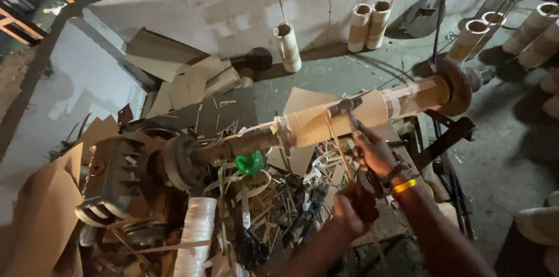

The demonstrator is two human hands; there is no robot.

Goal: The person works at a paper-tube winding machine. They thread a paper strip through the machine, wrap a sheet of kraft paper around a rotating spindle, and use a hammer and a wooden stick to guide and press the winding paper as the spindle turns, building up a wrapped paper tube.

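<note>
A long cardboard tube (372, 109) sits on a rusty horizontal shaft (233, 146), with pale strand wound around its left part (308, 126). My right hand (374, 153), with a yellow wristband, grips a hammer handle; the hammer head (343, 106) rests against the tube's top. Lower down, my left hand (353, 207) is closed around a thin pale strip (336, 144) that runs up to the wound section. A round brown disc (455, 86) caps the tube's right end.
A grimy motor (119, 175) drives the shaft's left end. Near it are a green scrap (250, 162) and a white roll (198, 224) among strip offcuts. Spare cardboard tubes (369, 25) stand by the wall and at right (473, 37). Cardboard sheets (174, 73) lie behind.
</note>
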